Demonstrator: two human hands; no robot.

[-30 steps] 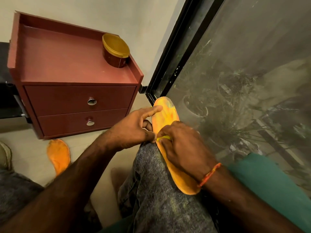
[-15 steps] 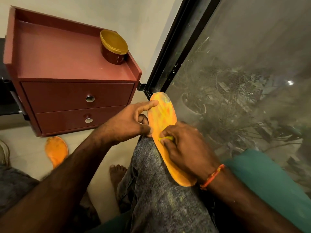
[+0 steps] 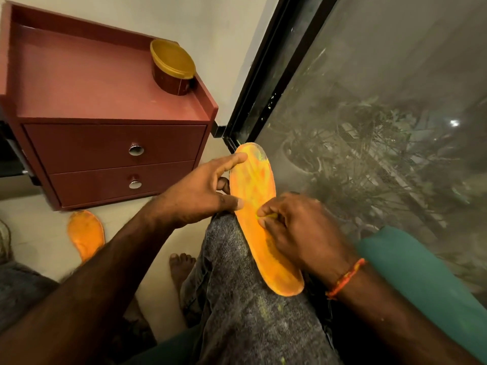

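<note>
An orange shoe insole (image 3: 254,191) lies along my raised knee in grey jeans (image 3: 237,285). My left hand (image 3: 200,193) holds its left edge, thumb on the top face and index finger stretched toward the toe end. My right hand (image 3: 300,227) sits over the insole's middle with curled fingers pinching a small yellow piece (image 3: 267,216) against the surface. What that piece is I cannot make out. The heel end sticks out below my right wrist.
A second orange insole (image 3: 85,233) lies on the pale floor by a red two-drawer cabinet (image 3: 105,148). A brown tub with a yellow lid (image 3: 172,67) stands on the cabinet top. A dark-framed window screen (image 3: 382,127) fills the right side. A bare foot (image 3: 181,267) rests below.
Both hands and the insole stay almost in place on the knee. My right hand's fingertips have shifted slightly along the insole with the yellow piece. The camera view has tilted a little.
</note>
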